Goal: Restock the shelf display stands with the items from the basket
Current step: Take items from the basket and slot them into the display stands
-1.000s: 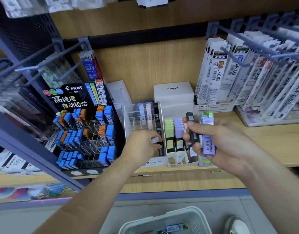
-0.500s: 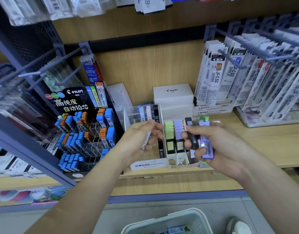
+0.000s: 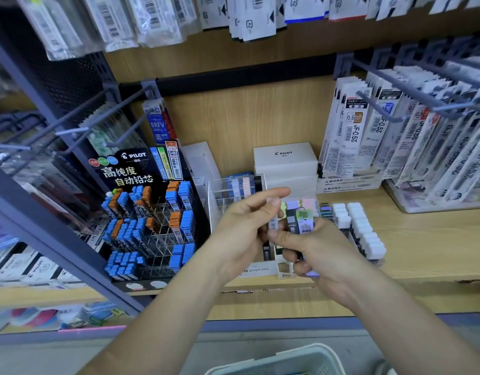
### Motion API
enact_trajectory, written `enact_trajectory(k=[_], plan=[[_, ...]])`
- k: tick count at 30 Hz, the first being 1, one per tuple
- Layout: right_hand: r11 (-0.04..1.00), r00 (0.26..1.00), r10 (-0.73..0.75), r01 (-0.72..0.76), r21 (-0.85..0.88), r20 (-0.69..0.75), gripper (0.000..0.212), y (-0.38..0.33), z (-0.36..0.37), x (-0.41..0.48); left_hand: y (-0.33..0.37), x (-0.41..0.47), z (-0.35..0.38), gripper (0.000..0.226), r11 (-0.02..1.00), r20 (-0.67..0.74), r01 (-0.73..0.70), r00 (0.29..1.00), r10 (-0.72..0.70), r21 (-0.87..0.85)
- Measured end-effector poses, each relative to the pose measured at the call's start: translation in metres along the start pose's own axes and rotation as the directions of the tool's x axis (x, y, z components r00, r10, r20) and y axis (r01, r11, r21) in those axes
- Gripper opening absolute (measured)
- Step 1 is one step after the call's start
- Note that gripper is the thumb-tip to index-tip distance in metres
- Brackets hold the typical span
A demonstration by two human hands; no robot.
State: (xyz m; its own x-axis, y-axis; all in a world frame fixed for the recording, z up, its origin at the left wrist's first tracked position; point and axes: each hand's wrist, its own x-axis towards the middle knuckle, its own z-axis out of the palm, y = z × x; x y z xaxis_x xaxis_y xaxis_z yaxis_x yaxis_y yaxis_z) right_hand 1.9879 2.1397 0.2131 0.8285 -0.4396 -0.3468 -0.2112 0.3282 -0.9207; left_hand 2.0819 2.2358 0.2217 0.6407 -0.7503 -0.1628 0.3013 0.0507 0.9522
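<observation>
White lead case [image 3: 273,224] is pinched in your left hand [image 3: 241,231] over the front edge of the shelf [image 3: 409,239], right hand [image 3: 317,250] gripping the spare cases [image 3: 301,224]; seat it upright in a free cell of the clear stand [image 3: 220,197], beside matching colours.
</observation>
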Motion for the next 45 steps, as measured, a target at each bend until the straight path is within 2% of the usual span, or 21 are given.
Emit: enact_trajectory(k=[3, 5, 8, 11, 16, 18, 21, 23, 31, 36, 41, 45], plan=[[0.999, 1.0, -0.002, 0.001, -0.044, -0.005, 0.017, -0.003, 0.003, 0.002, 0.011, 0.003, -0.023, 0.017, 0.969, -0.075, -0.058, 0.994, 0.078, 0.241], [1.0, 0.999, 0.014, -0.014, -0.024, -0.032, 0.012, -0.005, 0.004, 0.005, 0.021, 0.005, -0.036, 0.014, 0.943, -0.16, -0.102, 0.974, 0.159, 0.316], [0.995, 0.992, 0.076, -0.068, 0.077, -0.101, 0.005, -0.013, 0.003, 0.01, 0.031, 0.013, -0.058, 0.013, 0.893, -0.293, -0.166, 0.906, 0.306, 0.418], [0.978, 0.989, 0.115, -0.097, 0.184, -0.088, 0.019, -0.019, 0.002, 0.011, 0.033, 0.027, -0.075, 0.017, 0.84, -0.344, -0.168, 0.858, 0.382, 0.516], [0.971, 0.992, 0.119, -0.107, 0.215, -0.046, 0.024, -0.025, 0.0, 0.009, 0.029, 0.044, -0.076, 0.015, 0.759, -0.322, -0.159, 0.837, 0.443, 0.631], [0.971, 0.992, 0.122, -0.112, 0.213, -0.032, 0.024, -0.027, 0.0, 0.01, 0.029, 0.048, -0.078, 0.02, 0.731, -0.329, -0.161, 0.814, 0.478, 0.663], [0.978, 0.991, 0.134, -0.131, 0.16, -0.007, 0.024, -0.03, 0.004, 0.012, 0.03, 0.052, -0.08, 0.016, 0.693, -0.319, -0.161, 0.799, 0.509, 0.702], [0.982, 0.99, 0.143, -0.143, 0.126, 0.012, 0.024, -0.03, 0.004, 0.013, 0.028, 0.054, -0.079, 0.013, 0.67, -0.301, -0.154, 0.805, 0.511, 0.726], [0.975, 0.989, 0.149, -0.149, 0.164, 0.014, 0.027, -0.027, -0.002, 0.018, 0.017, 0.064, -0.079, 0.013, 0.599, -0.259, -0.103, 0.834, 0.487, 0.794], [0.976, 0.989, 0.146, -0.144, 0.162, -0.001, 0.026, -0.027, -0.007, 0.019, 0.03, 0.06, -0.085, 0.014, 0.634, -0.287, -0.142, 0.802, 0.524, 0.76], [0.975, 0.989, 0.145, -0.144, 0.169, 0.009, 0.027, -0.026, -0.008, 0.019, 0.033, 0.059, -0.086, 0.019, 0.384, -0.19, -0.066, 0.785, 0.59, 0.921], [0.969, 0.988, 0.149, -0.151, 0.195, 0.026, 0.027, -0.025, -0.008, 0.02, 0.029, 0.067, -0.086, 0.02, 0.162, -0.097, 0.015, 0.852, 0.515, 0.987]])
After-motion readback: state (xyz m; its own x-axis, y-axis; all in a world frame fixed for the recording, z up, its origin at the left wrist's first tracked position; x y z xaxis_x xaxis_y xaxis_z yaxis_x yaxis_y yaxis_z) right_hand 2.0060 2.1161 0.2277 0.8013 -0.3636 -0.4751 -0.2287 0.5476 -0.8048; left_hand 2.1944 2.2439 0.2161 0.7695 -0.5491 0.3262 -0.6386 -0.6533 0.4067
